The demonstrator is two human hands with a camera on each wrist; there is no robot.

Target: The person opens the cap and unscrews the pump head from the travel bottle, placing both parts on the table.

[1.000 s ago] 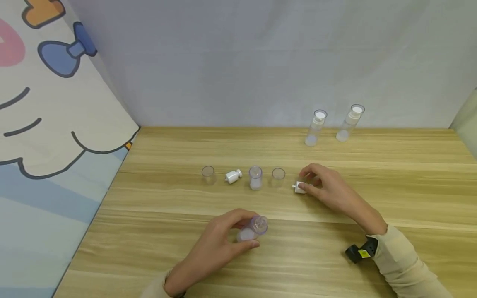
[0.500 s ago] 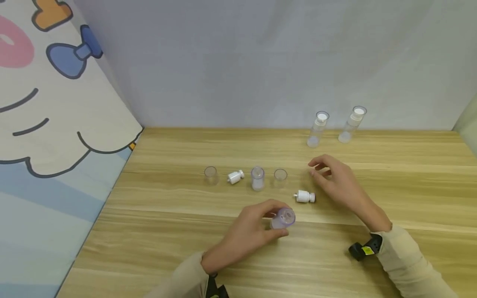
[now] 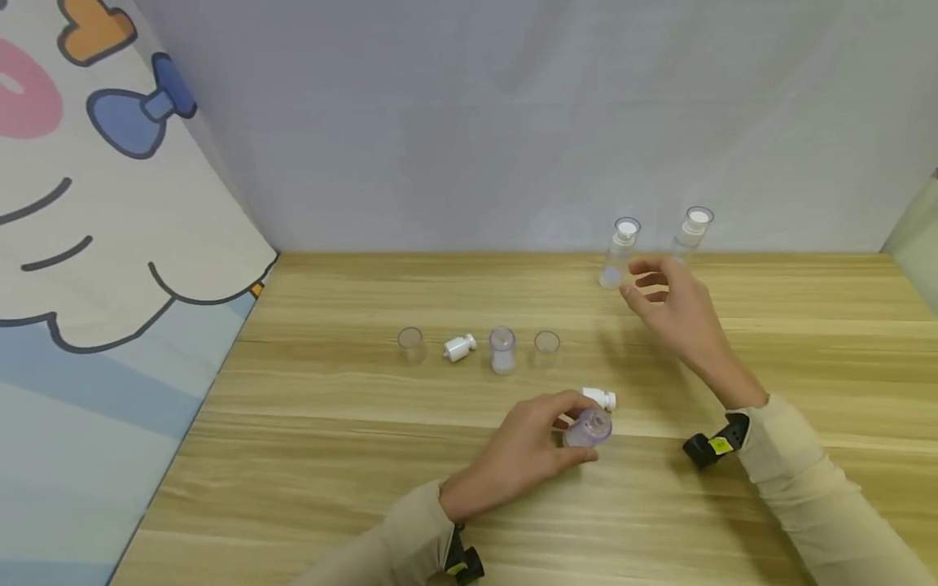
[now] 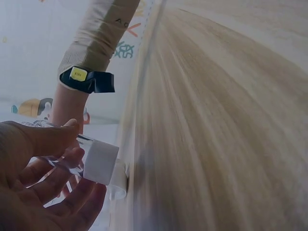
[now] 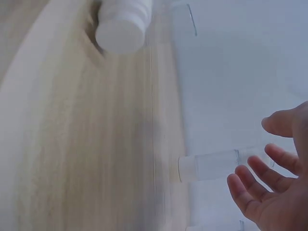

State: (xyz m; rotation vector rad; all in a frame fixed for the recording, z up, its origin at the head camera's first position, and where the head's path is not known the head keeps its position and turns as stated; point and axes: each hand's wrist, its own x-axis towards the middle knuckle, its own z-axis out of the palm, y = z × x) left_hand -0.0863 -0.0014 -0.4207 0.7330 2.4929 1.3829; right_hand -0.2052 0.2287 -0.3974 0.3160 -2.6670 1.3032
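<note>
My left hand grips a clear bottle body between thumb and fingers, tilted, with a purplish rim. Its white base faces the table in the left wrist view. Just behind it a white pump head lies on its side, partly covered by the bottle and fingers. My right hand is empty, fingers loosely bent and thumb apart, in front of two capped pump bottles at the back. The left one stands beside the fingertips; the right one is partly hidden behind the hand.
Across the middle of the wooden table stand a clear cap, a lying white pump head, an upright bottle body and another clear cap. A grey curtain hangs behind the table.
My right hand has let go of the white pump head and moved back toward the capped bottles. My left hand has carried the bottle body rightward, up to the pump head.
</note>
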